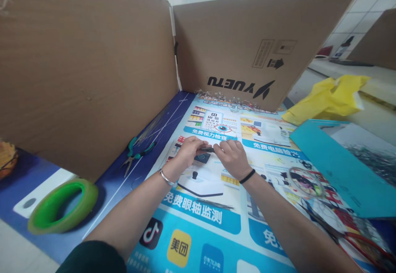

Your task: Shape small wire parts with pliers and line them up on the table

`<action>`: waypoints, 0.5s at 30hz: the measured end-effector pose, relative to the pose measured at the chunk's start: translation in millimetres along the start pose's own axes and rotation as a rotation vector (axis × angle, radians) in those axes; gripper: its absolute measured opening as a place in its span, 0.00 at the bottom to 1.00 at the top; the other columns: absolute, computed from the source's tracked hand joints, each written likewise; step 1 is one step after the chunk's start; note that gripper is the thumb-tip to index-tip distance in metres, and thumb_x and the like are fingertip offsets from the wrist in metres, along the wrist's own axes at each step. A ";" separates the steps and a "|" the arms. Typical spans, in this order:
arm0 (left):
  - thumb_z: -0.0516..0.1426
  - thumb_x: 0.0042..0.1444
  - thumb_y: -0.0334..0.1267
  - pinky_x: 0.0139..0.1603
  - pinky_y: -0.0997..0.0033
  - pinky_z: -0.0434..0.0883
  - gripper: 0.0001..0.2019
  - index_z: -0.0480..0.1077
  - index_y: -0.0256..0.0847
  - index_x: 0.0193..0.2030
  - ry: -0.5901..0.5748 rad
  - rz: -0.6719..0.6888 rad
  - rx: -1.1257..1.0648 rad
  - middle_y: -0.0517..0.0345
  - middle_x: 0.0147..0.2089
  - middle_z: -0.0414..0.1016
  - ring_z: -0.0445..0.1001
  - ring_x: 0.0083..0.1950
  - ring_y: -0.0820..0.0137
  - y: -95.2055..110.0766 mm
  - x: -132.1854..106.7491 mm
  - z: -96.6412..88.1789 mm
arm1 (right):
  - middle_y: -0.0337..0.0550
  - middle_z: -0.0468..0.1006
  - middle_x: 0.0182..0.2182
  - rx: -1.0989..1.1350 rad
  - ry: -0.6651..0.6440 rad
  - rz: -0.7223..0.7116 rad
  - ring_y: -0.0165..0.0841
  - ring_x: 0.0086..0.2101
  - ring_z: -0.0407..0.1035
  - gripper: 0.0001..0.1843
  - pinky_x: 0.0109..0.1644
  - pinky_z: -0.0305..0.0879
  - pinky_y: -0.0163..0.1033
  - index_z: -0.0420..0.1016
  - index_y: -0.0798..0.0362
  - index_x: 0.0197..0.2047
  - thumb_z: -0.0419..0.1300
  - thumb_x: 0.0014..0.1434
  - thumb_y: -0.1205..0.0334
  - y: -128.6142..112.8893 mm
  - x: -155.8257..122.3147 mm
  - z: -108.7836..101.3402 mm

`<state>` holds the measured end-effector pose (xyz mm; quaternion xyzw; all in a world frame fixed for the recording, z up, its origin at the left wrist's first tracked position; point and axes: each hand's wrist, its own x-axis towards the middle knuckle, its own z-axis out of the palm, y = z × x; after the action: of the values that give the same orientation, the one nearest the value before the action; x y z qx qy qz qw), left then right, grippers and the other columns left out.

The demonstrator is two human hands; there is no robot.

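In the head view, the left hand has its thumb and fingertips closed in a pinch on a dark slender item, with no visible gap. The right hand has its fingers curled shut at the item's other end, knuckles up; the exact grip there is hidden. The item spans the short space between both sets of fingertips, above a printed poster mat; whether it is a tool or bundled wire, I cannot tell.

Left of the fingers lie teal-handled pliers, and nearer the body a roll of tape. Just below the fingers is a bundle of fine wires. To their right are a coil of clear wire, red-handled scissors and a blue box holding a tangled wire heap.

With so little to hold, a twist or uneven pull could make the item slip from the pinch. The right forearm runs close to the scissors, so drawing the elbow outward might catch them.
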<state>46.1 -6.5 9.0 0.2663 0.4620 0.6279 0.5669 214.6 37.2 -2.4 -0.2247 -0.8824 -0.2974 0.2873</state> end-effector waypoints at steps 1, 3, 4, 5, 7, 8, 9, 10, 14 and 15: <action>0.60 0.41 0.29 0.40 0.59 0.74 0.09 0.61 0.36 0.23 -0.001 0.000 -0.004 0.53 0.28 0.75 0.77 0.37 0.63 0.2 0.0 0.1 | 0.42 0.68 0.28 0.013 0.002 0.003 0.33 0.33 0.55 0.08 0.39 0.45 0.42 0.71 0.52 0.40 0.51 0.61 0.67 -0.1 0.1 0.0; 0.59 0.41 0.29 0.40 0.59 0.74 0.09 0.61 0.36 0.23 0.001 -0.004 -0.009 0.53 0.28 0.75 0.77 0.37 0.62 0.5 0.0 0.1 | 0.42 0.68 0.28 0.028 0.007 0.004 0.33 0.33 0.56 0.08 0.39 0.45 0.42 0.71 0.52 0.40 0.51 0.61 0.67 -0.2 0.3 -0.1; 0.59 0.41 0.28 0.40 0.58 0.74 0.09 0.61 0.36 0.23 0.002 -0.007 -0.011 0.53 0.28 0.75 0.77 0.37 0.62 0.6 0.0 0.1 | 0.42 0.68 0.28 0.027 0.008 0.004 0.33 0.33 0.56 0.08 0.39 0.45 0.42 0.71 0.52 0.39 0.51 0.61 0.67 -0.2 0.3 -0.1; 0.59 0.41 0.28 0.40 0.58 0.74 0.09 0.61 0.36 0.23 0.003 -0.008 -0.012 0.53 0.28 0.75 0.77 0.37 0.62 0.7 0.0 0.1 | 0.42 0.68 0.28 0.025 0.008 0.003 0.33 0.33 0.56 0.08 0.38 0.45 0.42 0.71 0.52 0.39 0.51 0.61 0.67 -0.2 0.4 -0.2; 0.60 0.41 0.28 0.41 0.57 0.74 0.09 0.60 0.36 0.23 0.003 -0.007 -0.014 0.53 0.28 0.75 0.77 0.37 0.62 0.9 -0.1 0.1 | 0.42 0.68 0.28 0.030 0.002 0.005 0.33 0.33 0.56 0.09 0.38 0.45 0.42 0.71 0.52 0.39 0.51 0.61 0.67 0.0 0.4 -0.5; 0.60 0.41 0.28 0.41 0.57 0.74 0.09 0.60 0.36 0.23 0.003 -0.006 -0.014 0.52 0.28 0.75 0.77 0.37 0.62 1.1 -0.2 0.1 | 0.42 0.68 0.28 0.039 -0.002 0.008 0.33 0.33 0.56 0.09 0.38 0.45 0.42 0.71 0.52 0.40 0.51 0.61 0.68 0.1 0.4 -0.7; 0.60 0.41 0.29 0.41 0.57 0.74 0.10 0.60 0.36 0.23 0.002 -0.005 -0.014 0.52 0.28 0.74 0.77 0.37 0.62 1.3 -0.4 0.3 | 0.42 0.68 0.28 0.048 -0.005 0.010 0.33 0.33 0.56 0.09 0.38 0.45 0.42 0.71 0.51 0.40 0.51 0.61 0.68 0.1 0.4 -0.8; 0.60 0.41 0.28 0.41 0.57 0.74 0.10 0.60 0.36 0.23 0.003 -0.006 -0.013 0.52 0.28 0.74 0.77 0.37 0.62 1.6 -0.7 0.5 | 0.42 0.68 0.28 0.055 -0.010 0.011 0.33 0.33 0.56 0.09 0.38 0.45 0.42 0.71 0.51 0.40 0.51 0.61 0.67 0.2 0.4 -1.0; 0.60 0.41 0.28 0.41 0.57 0.74 0.10 0.60 0.36 0.22 0.011 -0.014 -0.008 0.52 0.27 0.74 0.77 0.37 0.63 2.4 -1.5 1.4 | 0.42 0.68 0.28 0.033 -0.021 0.008 0.33 0.32 0.55 0.09 0.38 0.45 0.42 0.71 0.52 0.39 0.50 0.61 0.67 0.1 1.1 -1.1; 0.60 0.42 0.28 0.41 0.58 0.74 0.10 0.59 0.36 0.22 0.013 -0.016 -0.007 0.52 0.28 0.74 0.77 0.36 0.63 2.5 -1.7 1.4 | 0.42 0.67 0.27 0.022 -0.021 0.007 0.33 0.32 0.54 0.08 0.38 0.44 0.42 0.71 0.52 0.38 0.51 0.61 0.67 0.0 1.3 -1.0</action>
<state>46.5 -7.5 12.1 0.2566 0.4653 0.6269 0.5698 214.0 36.8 -0.9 -0.2277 -0.8877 -0.2842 0.2816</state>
